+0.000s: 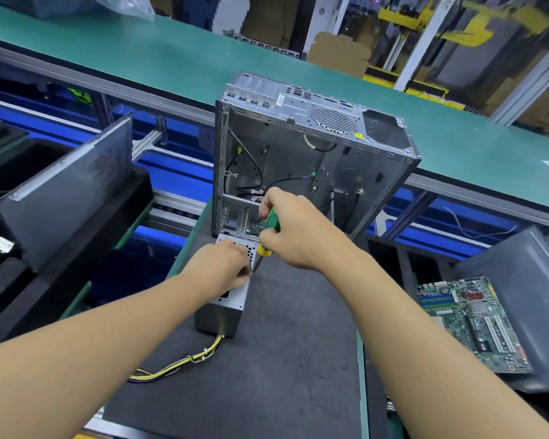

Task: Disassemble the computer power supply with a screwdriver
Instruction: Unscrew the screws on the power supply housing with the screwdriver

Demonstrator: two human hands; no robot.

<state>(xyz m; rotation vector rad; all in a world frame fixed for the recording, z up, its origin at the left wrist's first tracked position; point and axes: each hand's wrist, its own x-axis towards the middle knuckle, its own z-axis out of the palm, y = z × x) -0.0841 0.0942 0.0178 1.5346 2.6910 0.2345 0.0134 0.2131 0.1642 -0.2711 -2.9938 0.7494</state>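
Two hands: right hand [293,231] grips one screwdriver [269,229]; left hand [224,267] steadies one power supply [225,307], grip unclear.

psu [232,299] silver-grey, honeycomb vent holes on top; its wires [178,364] yellow w/ black. screwdriver [270,228] green handle, yellow collar, just above psu. mat [282,359] under psu dark grey, green edge. case [298,160] behind psu bare silver, round mesh grille. board [469,321] right of psu green, blue + white slots.
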